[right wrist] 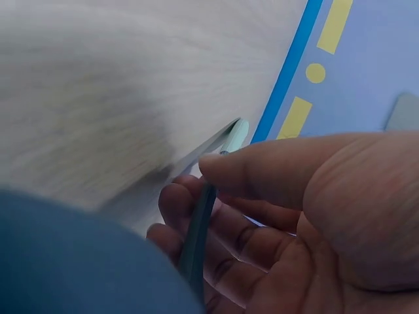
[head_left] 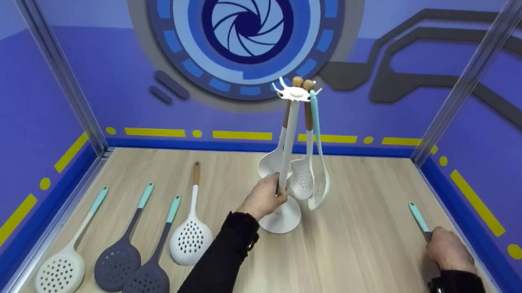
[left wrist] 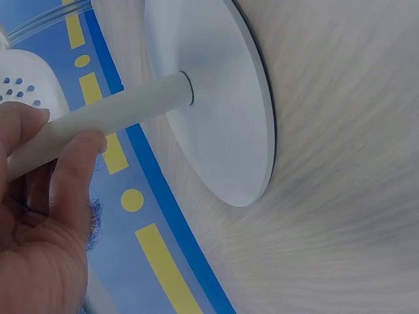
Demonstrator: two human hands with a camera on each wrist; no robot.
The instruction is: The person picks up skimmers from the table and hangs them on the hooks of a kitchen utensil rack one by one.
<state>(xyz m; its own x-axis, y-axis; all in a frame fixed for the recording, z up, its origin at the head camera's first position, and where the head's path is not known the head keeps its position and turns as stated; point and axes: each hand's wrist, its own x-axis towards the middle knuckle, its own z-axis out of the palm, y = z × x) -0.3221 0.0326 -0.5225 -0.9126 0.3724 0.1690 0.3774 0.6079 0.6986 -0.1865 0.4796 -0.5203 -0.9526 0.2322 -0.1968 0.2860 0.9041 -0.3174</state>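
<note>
A white utensil stand [head_left: 290, 144] rises from a round base [left wrist: 222, 131] on the table. My left hand [head_left: 264, 195] grips its pole [left wrist: 131, 108] low down, thumb and fingers around it. From the top ring hang a white ladle [head_left: 271, 163] and a white slotted spoon [head_left: 302, 182], both wooden-handled, and a mint-handled white utensil [head_left: 319, 190]. At the right edge my right hand [head_left: 451, 250] holds a dark grey utensil with a mint handle end [head_left: 418, 216], pinching the dark shaft [right wrist: 196, 242]. Its blurred head [right wrist: 85, 261] fills the right wrist view's lower left; its kind is unclear.
On the left lie a cream skimmer [head_left: 61, 273], two dark grey skimmers [head_left: 117, 265] with mint handle ends, their heads close together, and a white skimmer [head_left: 191, 243] with a wooden handle. Patterned blue panels [head_left: 84, 81] enclose the table [head_left: 349, 265] at the back and sides.
</note>
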